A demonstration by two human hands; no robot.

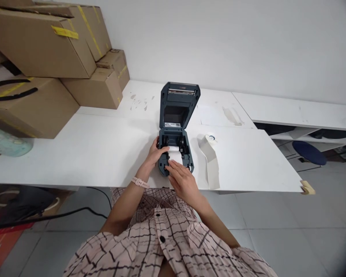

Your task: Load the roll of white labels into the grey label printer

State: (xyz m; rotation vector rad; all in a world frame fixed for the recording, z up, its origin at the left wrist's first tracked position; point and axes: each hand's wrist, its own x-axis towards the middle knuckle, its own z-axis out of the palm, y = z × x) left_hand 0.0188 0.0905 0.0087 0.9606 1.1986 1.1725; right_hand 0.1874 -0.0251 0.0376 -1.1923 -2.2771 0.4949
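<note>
A dark label printer (pixel 162 163) stands on the white table with its lid (pixel 180 103) raised. Inside it sits a small white label roll (pixel 173 149), and a white paper strip (pixel 175 156) runs from the roll toward the printer's front. My left hand (pixel 153 156) grips the printer's left side, fingers outside the wall and thumb reaching in to the roll. My right hand (pixel 184 182) lies across the front, its fingers stretched over the strip; the fingertips cover part of the paper and the front edge.
Right of the printer, another label roll (pixel 211 137) has a long loose strip (pixel 212 165) trailing to the table's front edge. Cardboard boxes (pixel 40 44) are stacked at the left, with a pale green bottle (pixel 10 141) before them. A blue stool (pixel 309 152) stands beyond the table at right.
</note>
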